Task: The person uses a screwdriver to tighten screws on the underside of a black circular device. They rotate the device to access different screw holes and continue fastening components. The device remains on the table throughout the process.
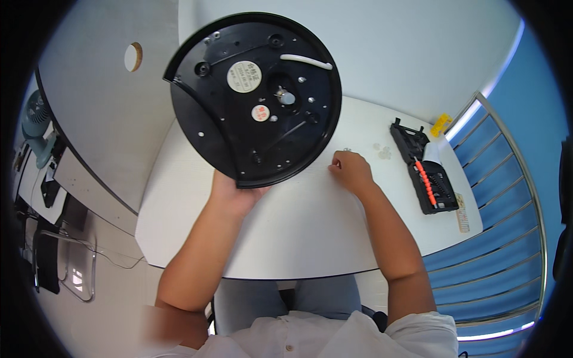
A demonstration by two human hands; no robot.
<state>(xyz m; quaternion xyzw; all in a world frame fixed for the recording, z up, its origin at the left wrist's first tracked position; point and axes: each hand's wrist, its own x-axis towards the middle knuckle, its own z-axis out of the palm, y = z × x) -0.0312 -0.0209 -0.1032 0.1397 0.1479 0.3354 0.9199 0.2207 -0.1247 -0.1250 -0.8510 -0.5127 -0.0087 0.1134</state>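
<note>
A round black plastic base (197,113) is raised over the white table, its flat face with screw holes, two round stickers, a white cable and a grey metal shaft turned toward me. My left hand (234,194) grips its lower rim from below; most of the fingers are hidden behind it. On the table to the right of the base rests my right hand (353,171), its fingers curled in. Whatever those fingers hold, if anything, cannot be made out. Just beyond them lies a tiny metallic piece (347,150).
An opened black tool case (439,188) with an orange flexible shaft (425,182) lies at the right. Small clear pieces (384,152) sit between it and my right hand. A yellow object (441,125) stands behind the case. Metal railing (507,179) borders the right side; a grey panel (113,107) the left.
</note>
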